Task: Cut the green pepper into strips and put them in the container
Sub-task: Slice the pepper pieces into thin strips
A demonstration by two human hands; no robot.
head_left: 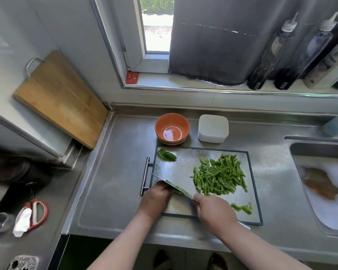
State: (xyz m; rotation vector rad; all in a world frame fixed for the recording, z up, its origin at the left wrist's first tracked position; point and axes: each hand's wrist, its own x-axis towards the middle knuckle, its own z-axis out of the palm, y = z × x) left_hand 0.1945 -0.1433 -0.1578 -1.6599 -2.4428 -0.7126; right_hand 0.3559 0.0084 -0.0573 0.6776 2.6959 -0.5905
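Slicing was under way: the right hand (215, 211) gripped the knife (172, 185), the left hand (156, 199) with curled fingers pinned a pepper piece (180, 190), and strips (219, 176) lay heaped on the board (183, 164); next probably came the spare piece (166, 155), then filling the container (213, 128).

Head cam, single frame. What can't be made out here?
1. The pepper piece being cut: mostly hidden by the knife and left hand.
2. The knife handle: wrapped by the right hand.
3. The white container: lidded or open, unclear from above.
4. The brown thing in the sink: blurred under foam.
5. Labels on the bottles: too blurred to read.
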